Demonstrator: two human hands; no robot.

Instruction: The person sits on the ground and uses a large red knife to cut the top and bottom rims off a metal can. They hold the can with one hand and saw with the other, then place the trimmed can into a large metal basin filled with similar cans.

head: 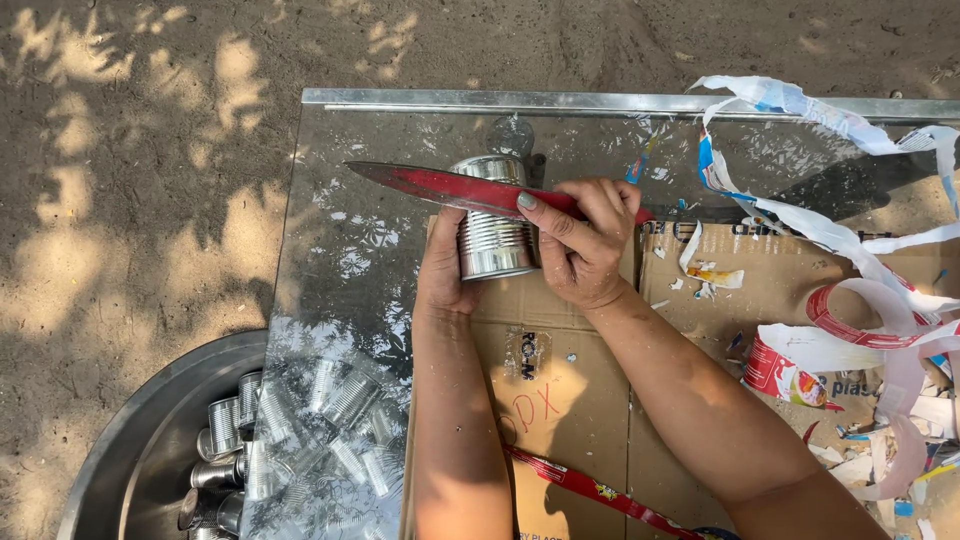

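A bare ribbed tin can [492, 232] is steadied upright on the cardboard-covered worktop [570, 390] by the left hand [443, 268], wrapped round its side. A red-bladed knife [440, 186] is gripped by the right hand [580, 245] and laid across the can's top, apparently touching the rim, so the can sits between both hands.

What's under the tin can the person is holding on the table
The tin can lies on a flattened sheet of brown cardboard, which sits on the glass tabletop. The left hand covers the cardboard beside it.
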